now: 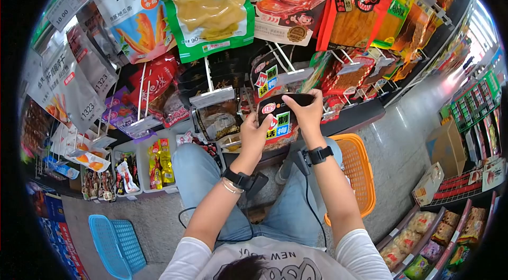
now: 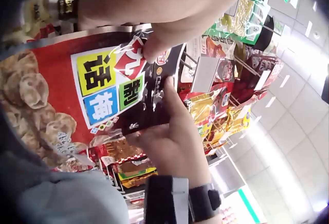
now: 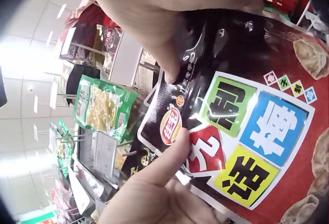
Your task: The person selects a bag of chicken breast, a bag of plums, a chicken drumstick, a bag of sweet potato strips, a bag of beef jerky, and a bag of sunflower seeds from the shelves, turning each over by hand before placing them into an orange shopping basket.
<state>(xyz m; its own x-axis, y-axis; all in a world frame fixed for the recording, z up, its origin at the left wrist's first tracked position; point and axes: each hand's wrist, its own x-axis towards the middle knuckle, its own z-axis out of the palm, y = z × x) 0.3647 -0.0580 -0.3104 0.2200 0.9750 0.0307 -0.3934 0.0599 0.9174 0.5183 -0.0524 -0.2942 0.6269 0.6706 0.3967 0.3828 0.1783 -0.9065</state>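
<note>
While left hand and right hand pinch plum packet near its top, packet near price-tag holder: could slip if pinch slides on glossy film, or snag holder if raised carelessly.

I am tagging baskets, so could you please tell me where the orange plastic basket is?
In the head view, the orange plastic basket is right of centre, on the grey floor, beside the person's right leg in blue jeans.
</note>
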